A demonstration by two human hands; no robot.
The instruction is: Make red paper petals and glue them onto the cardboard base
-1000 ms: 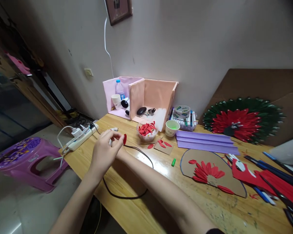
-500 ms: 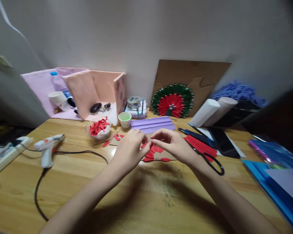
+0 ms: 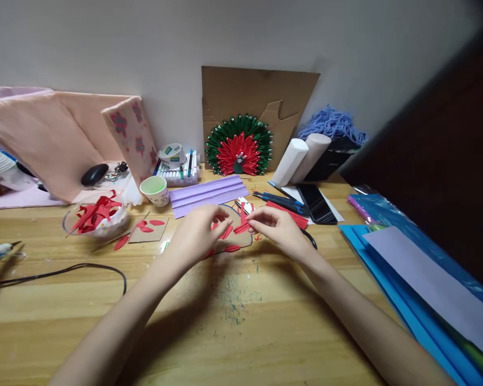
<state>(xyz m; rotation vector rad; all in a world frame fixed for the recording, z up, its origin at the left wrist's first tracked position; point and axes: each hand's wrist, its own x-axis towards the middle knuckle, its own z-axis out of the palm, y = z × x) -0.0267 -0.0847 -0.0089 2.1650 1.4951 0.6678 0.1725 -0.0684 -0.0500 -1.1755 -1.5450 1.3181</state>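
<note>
Above a piece of cardboard [image 3: 241, 244] with red paper petals [image 3: 232, 248] on it, my two hands face each other, slightly apart. My left hand [image 3: 199, 230] is closed, thumb and finger meeting at the tips; whatever is between them is too small to tell. My right hand [image 3: 279, 228] also pinches at the thumb and forefinger, right by a red paper piece [image 3: 242, 228], and I cannot tell whether it grips that piece. Behind my right hand lies red crepe paper [image 3: 287, 214], with a black scissors handle [image 3: 310, 238] partly showing.
To the left are a bowl of red scraps [image 3: 99, 217], a small card with petals [image 3: 148, 233], a paper cup [image 3: 155, 190] and a glue gun's cord [image 3: 72, 268]. Behind stand purple crepe paper [image 3: 209, 195] and a red-green peacock fan [image 3: 241, 145]. Rightward are a phone [image 3: 317, 203] and blue sheets [image 3: 386, 273].
The view has turned to the right, so the objects sit further left. My hands have moved apart from fingertips nearly touching, uncovering more of the cardboard.
</note>
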